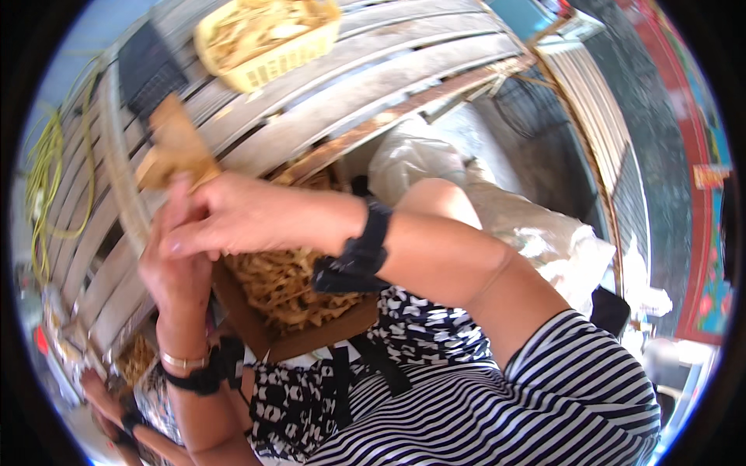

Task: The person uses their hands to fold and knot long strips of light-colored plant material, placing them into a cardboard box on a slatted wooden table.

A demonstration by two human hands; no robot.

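Observation:
My left hand [178,274] and my right hand [224,212] meet at the left of the view, their fingers close together. A flat tan piece [183,140], like leather or dried sheet, sticks out beyond the fingertips; the blur hides which fingers grip it. Beneath my wrists a brown cardboard box [323,338] holds many curled tan strips [291,285]. On the slatted wooden table a yellow plastic basket [280,64] contains larger tan pieces [256,29]. A dark, ridged object [151,70] lies just past the flat piece.
A coiled yellow-green cord [49,192] lies on the slats at far left. Whitish plastic sacks [524,221] stand to the right below the table's edge [384,119]. Another person's forearms [140,431] show at lower left, near more tan strips [135,358].

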